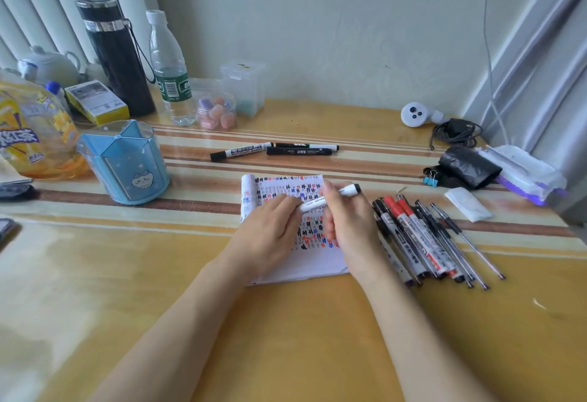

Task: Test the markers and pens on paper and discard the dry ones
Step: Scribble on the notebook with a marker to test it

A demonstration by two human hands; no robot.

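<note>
A white marker (320,201) with a black end lies slanted above the paper (286,188), which carries many black, red and blue scribbles. My right hand (349,220) grips the marker's barrel. My left hand (270,230) pinches its lower left end, where the cap would be; that end is hidden by my fingers. A bundle of several pens and markers (425,236), red and black capped, lies on the table just right of my right hand. Three markers (273,150) lie apart behind the paper.
A blue pen holder (127,163) stands at left, with a yellow drink bag (35,134), black flask (117,58) and water bottle (170,71) behind. At right lie a black roll (467,166), wipes pack (524,169), a folded tissue (467,204) and a charger cable (454,131).
</note>
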